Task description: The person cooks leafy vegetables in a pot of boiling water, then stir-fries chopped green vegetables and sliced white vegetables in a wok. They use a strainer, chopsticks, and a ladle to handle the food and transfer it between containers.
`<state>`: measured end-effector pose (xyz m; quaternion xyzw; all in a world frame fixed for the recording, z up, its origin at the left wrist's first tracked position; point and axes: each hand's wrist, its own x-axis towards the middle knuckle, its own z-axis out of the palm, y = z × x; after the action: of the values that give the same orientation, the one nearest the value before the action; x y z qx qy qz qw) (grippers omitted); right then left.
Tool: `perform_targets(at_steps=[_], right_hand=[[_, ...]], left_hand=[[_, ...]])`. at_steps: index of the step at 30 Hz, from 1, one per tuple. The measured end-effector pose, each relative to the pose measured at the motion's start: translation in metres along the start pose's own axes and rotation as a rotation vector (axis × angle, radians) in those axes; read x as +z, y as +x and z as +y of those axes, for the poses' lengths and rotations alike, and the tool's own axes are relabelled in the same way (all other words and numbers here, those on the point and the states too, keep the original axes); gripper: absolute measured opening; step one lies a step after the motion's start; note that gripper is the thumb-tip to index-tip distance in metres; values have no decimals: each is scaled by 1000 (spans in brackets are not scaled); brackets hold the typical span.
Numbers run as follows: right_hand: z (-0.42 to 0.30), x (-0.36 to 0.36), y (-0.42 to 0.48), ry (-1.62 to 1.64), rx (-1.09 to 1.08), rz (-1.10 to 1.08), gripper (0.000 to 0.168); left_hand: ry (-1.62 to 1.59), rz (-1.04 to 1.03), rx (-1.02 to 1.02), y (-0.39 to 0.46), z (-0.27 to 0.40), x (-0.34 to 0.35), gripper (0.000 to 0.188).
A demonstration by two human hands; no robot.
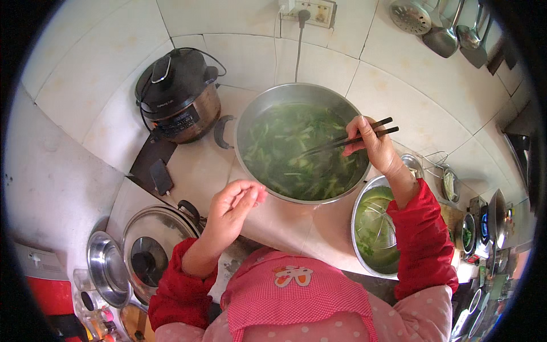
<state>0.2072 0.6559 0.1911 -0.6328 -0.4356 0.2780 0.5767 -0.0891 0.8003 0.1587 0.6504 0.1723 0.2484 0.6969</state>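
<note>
A large round metal pot (252,92) stands on the tiled counter before me, holding chopped leafy greens (290,141) in greenish liquid, with some haze over it. My right hand (371,139) is above the pot's right side and grips a pair of dark chopsticks (329,144), whose tips reach into the greens. Just outside the pot's lower left rim is my left hand (235,209), its fingers loosely curled and nothing seen in them. Below my right forearm, a metal basin (355,239) holds green liquid, some leaves and a wire strainer (384,226), partly hidden by the red sleeve.
An electric pressure cooker (179,96) stands at the left by the tiled wall. Nearer are a dark phone-like object (161,176), a glass pot lid (132,222) and a metal bowl (96,269). Ladles and spatulas (442,40) hang upper right; a gas stove with a wok (495,218) is far right.
</note>
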Motion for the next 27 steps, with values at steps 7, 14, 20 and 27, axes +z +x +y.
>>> perform_targets(at_steps=[7, 14, 20, 27], right_hand=[[-5, 17, -13, 107, -155, 63, 50], [-14, 36, -13, 34, -204, 10, 51], [-12, 41, -10, 37, -213, 4, 51], [-11, 40, -8, 67, -229, 20, 48]], left_hand=[[1210, 26, 703, 75, 7, 13, 29], [1556, -57, 715, 102, -18, 28, 4], [1563, -38, 730, 118, -27, 27, 3], [1518, -42, 679, 123, -24, 20, 19]])
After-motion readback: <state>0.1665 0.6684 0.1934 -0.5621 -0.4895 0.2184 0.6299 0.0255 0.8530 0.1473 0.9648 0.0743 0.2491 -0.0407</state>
